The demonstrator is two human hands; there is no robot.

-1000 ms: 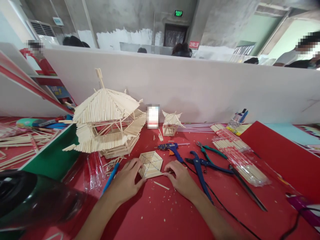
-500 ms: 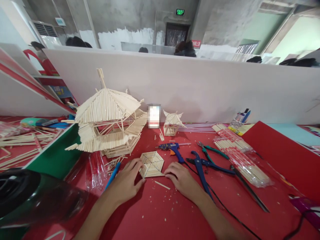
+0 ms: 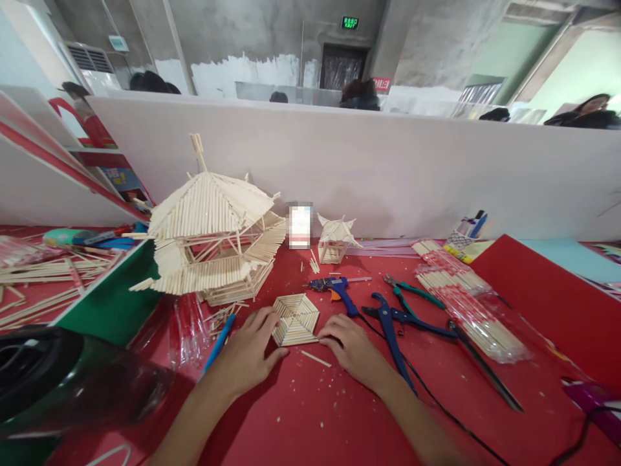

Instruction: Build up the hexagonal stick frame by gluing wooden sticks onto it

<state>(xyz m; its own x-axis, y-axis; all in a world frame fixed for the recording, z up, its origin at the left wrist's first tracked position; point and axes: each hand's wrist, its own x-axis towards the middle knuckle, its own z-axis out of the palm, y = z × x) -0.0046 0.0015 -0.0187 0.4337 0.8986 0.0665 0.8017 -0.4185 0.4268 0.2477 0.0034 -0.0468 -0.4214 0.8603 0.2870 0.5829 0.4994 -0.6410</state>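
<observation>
Left hand point(image 3: 247, 353) flat against hexagon panel point(image 3: 295, 319)

The red surface point(image 3: 310, 414) carries a flat hexagonal panel of pale wooden sticks point(image 3: 295, 320), a large stick-built pavilion model point(image 3: 211, 233), a blue glue gun point(image 3: 334, 288), blue-handled pliers point(image 3: 388, 323) and bagged sticks point(image 3: 466, 304) (splinters scattered throughout).

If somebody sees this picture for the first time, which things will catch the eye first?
The large pavilion model built of thin wooden sticks stands out at the left back of the red table. Nearer, the left hand and the right hand rest on either side of a flat hexagonal stick panel. Just right of it lie a blue glue gun and blue-handled pliers.
</observation>
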